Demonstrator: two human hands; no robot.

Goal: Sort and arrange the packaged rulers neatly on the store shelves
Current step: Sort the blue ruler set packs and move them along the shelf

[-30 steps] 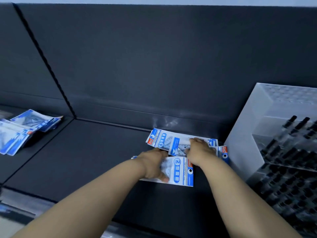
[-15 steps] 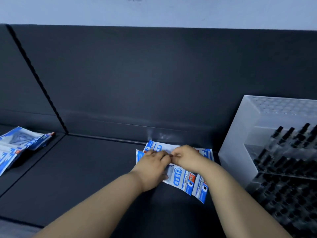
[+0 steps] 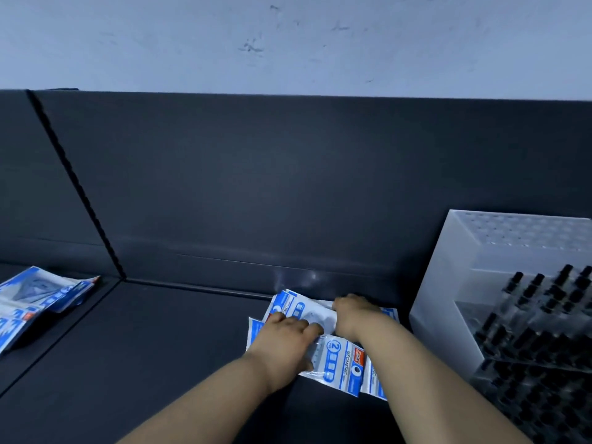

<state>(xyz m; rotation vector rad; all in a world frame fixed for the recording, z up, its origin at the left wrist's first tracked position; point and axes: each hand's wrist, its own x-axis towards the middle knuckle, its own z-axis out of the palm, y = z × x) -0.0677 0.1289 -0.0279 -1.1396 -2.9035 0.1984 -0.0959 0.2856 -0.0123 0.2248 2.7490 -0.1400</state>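
Observation:
Several blue-and-white ruler packs (image 3: 339, 363) lie overlapped on the dark shelf (image 3: 179, 347), close to its back panel. My left hand (image 3: 285, 341) rests on the left side of the pile, its fingers curled over the top pack. My right hand (image 3: 355, 318) grips the far packs from the right, fingers curled round their edge. Both hands hide the middle of the pile. A second loose heap of ruler packs (image 3: 35, 302) lies on the neighbouring shelf section at the far left.
A clear plastic display rack (image 3: 499, 302) full of black-capped pens stands just right of the pile. A notched upright (image 3: 77, 187) divides the two shelf sections. The dark back panel (image 3: 288, 187) rises behind, with a pale wall above.
The packs have been drawn together from a spread layout into a tighter overlapped pile. My hands came close together, then my right hand shifted to the far edge. The view tilted upward.

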